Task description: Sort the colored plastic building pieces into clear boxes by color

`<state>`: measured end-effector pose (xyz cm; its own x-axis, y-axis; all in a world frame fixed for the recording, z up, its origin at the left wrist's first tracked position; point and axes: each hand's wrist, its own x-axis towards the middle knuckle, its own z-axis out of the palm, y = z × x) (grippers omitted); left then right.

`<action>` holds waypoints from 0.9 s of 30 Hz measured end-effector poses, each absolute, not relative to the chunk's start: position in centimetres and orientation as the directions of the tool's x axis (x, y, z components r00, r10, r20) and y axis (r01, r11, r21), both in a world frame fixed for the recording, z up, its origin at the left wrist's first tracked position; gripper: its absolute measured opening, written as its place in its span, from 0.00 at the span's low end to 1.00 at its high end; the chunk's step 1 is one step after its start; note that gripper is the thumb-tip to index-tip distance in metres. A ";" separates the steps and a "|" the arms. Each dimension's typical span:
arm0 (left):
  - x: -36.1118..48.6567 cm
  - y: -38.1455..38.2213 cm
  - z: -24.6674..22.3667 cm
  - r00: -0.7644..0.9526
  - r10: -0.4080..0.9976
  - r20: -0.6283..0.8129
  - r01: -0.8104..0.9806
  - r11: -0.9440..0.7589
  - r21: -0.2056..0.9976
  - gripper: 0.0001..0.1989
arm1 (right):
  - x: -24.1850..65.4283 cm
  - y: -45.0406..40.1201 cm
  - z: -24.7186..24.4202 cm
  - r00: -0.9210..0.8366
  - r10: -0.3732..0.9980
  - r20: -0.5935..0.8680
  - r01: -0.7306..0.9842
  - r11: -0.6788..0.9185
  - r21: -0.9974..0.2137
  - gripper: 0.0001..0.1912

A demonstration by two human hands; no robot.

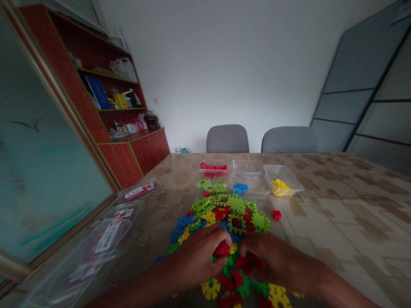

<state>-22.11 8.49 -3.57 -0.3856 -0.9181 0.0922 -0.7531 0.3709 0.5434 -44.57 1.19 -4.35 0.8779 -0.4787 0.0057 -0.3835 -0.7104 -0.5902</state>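
Observation:
My left hand [205, 252] is curled with a red piece [222, 249] between its thumb and fingers. Just to its right, my right hand [268, 256] reaches down over the pile, fingers bent around red pieces [248, 263]; its fingertips are partly hidden. Beneath and around both hands spreads a heap of plastic building pieces: light green squares [236, 204], blue pieces [176, 235], yellow flower-shaped discs [210, 289] and dark green ones. A lone red piece [276, 214] lies to the right of the heap.
Behind the heap stand clear containers: one with red pieces [213, 169], one with light green, one with blue [240, 188], one with yellow [282, 188]. Clear lids [109, 235] with labels lie at the left. Two grey chairs [227, 139] stand beyond the table.

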 end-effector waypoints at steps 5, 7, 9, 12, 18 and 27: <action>-22.2 8.3 -3.7 -0.333 -0.935 0.120 -0.717 0.334 0.612 0.13 | -45.1 0.2 -4.8 0.850 -0.522 0.073 -0.373 -0.693 -0.617 0.11; -22.0 8.2 -4.0 -0.331 -0.936 0.117 -0.724 0.331 0.605 0.13 | -45.1 0.0 -4.9 0.846 -0.528 0.074 -0.384 -0.700 -0.602 0.11; -21.8 8.1 -4.3 -0.342 -0.934 0.102 -0.727 0.332 0.602 0.15 | -45.0 -0.1 -4.9 0.846 -0.528 0.073 -0.389 -0.705 -0.593 0.14; -21.6 8.1 -4.5 -0.358 -0.931 0.065 -0.734 0.324 0.597 0.20 | -44.9 0.1 -4.7 0.849 -0.528 0.033 -0.398 -0.679 -0.617 0.16; -21.6 8.2 -4.0 -0.373 -0.927 0.030 -0.702 0.304 0.644 0.27 | -44.8 -0.5 -4.7 0.854 -0.515 0.075 -0.335 -0.653 -0.680 0.10; -21.8 7.6 -3.8 -0.276 -0.957 0.087 -0.450 0.209 0.868 0.20 | -43.5 -0.2 -3.3 0.697 -0.645 0.315 -0.212 -0.604 -0.768 0.05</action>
